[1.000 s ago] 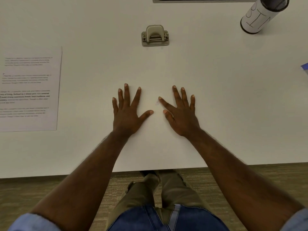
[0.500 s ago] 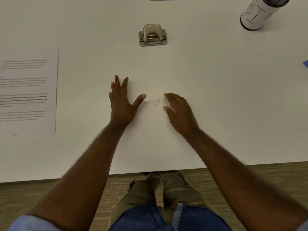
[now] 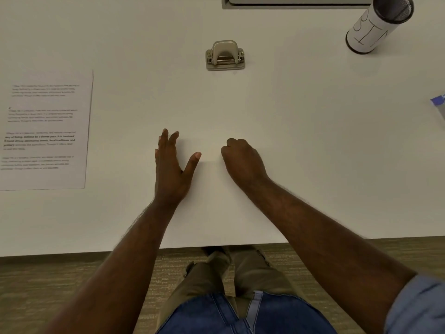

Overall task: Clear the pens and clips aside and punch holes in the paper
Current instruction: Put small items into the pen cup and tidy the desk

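Left hand (image 3: 172, 168): centre frame, on edge, fingers straight and together, thumb splayed, holding nothing.
Right hand (image 3: 243, 160): just beside it, curled into a fist; contents not visible.
Paper (image 3: 44, 131): left edge, flat on the table (image 3: 313, 141), print too blurred to read.
Hole punch (image 3: 225, 56): upper centre, path unobstructed.
Cup (image 3: 375, 25): upper right, mesh, label reads "BIN".

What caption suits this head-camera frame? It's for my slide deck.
Left hand open and right hand curled on a white desk, hole punch ahead, printed paper at left.
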A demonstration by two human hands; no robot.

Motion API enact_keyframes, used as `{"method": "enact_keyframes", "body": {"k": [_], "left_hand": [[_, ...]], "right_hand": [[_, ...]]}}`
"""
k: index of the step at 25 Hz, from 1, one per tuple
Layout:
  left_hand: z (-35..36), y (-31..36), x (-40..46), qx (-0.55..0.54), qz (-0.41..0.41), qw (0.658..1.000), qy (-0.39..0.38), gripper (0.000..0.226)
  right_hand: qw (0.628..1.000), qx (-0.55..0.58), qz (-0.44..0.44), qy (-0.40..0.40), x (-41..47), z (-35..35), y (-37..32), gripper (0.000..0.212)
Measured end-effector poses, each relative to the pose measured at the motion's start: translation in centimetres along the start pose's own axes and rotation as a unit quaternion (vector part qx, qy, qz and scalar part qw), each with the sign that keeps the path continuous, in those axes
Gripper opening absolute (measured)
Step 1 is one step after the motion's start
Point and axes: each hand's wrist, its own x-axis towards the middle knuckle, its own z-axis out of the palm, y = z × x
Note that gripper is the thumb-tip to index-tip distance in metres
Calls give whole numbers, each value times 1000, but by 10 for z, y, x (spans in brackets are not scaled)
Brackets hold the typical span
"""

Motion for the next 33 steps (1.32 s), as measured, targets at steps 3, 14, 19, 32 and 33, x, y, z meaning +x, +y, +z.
{"method": "enact_keyframes", "body": {"k": [3,14,19,32,33], "left_hand": [[-1,2,-6,0,4,1000,0,68],[32,26,11,90,96,990,-39,23],[52,46,22,57,45,997,-26,31],[70,65,21,49,-79,994,50,16],[71,67,21,60,-85,993,52,15]], "right_hand": [[1000,-13,-27,-6,8,-2,1,22],[542,761,321,154,-13,-11,64,16],[473,802,329,156,-27,-13,70,12],[471,799,345,146,-36,-5,74,11],[472,798,347,145,-36,-5,74,11]]}}
